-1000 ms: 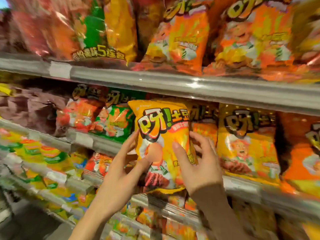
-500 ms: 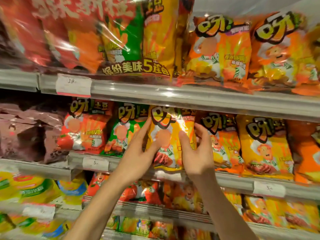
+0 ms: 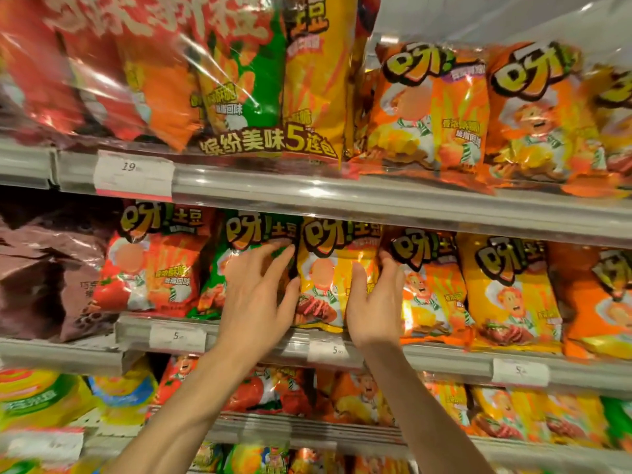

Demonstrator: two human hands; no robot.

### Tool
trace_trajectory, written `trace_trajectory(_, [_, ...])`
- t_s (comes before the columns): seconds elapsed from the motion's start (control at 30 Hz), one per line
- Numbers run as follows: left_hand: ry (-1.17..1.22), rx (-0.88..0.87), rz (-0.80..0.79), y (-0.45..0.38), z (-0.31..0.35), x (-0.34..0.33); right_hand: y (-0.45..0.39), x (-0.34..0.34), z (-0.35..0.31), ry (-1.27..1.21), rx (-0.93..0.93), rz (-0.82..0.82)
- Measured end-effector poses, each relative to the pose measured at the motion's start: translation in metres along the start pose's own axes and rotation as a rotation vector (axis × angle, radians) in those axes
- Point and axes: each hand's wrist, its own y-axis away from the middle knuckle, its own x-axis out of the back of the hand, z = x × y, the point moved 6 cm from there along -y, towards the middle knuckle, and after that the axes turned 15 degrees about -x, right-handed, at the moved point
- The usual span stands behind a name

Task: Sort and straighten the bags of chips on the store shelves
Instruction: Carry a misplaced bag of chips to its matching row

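Observation:
A yellow chip bag (image 3: pixel 330 268) stands upright on the middle shelf (image 3: pixel 444 362), between a green bag (image 3: pixel 236 254) on its left and an orange bag (image 3: pixel 431 285) on its right. My left hand (image 3: pixel 256 299) presses against the yellow bag's left edge, its fingers spread over the green bag. My right hand (image 3: pixel 374 302) holds the yellow bag's right edge, thumb on the front and fingers tucked behind, between it and the orange bag. Both hands clasp the bag from the sides.
A red bag (image 3: pixel 150 265) and dark maroon bags (image 3: pixel 51 268) fill the shelf's left part; yellow (image 3: pixel 509 289) and orange bags stand to the right. A multipack (image 3: pixel 222 73) and orange bags (image 3: pixel 431 107) sit on the upper shelf. Price tags (image 3: pixel 133 174) line the shelf rails.
The yellow bag went from held out in front of the shelf to set upright in its row. Both hands followed it in and now press its sides.

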Motion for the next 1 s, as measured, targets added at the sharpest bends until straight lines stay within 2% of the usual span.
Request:
trace_trajectory(0.17, [-0.238, 0.011, -0.075, 0.001, -0.014, -0.003, -0.003, -0.004, 0.002, 0.041, 0.015, 0.069])
trace_trajectory(0.33, [-0.322, 0.035, -0.209, 0.002, -0.033, -0.015, 0.0, -0.006, -0.001, 0.139, 0.089, 0.112])
trace_trajectory(0.47, [-0.384, 0.01, -0.227, 0.008, -0.039, -0.017, 0.008, -0.008, -0.012, 0.444, 0.329, 0.164])
trace_trajectory(0.57, [-0.411, 0.002, -0.23, 0.008, -0.04, -0.018, 0.015, -0.022, -0.017, 0.734, 0.471, 0.121])
trace_trajectory(0.7, [-0.429, -0.021, -0.247, 0.009, -0.044, -0.021, 0.009, -0.027, -0.012, 0.871, 0.471, 0.095])
trace_trajectory(1.0, [-0.404, -0.007, -0.22, 0.012, -0.05, -0.022, 0.004, -0.031, -0.007, 0.862, 0.417, 0.104])
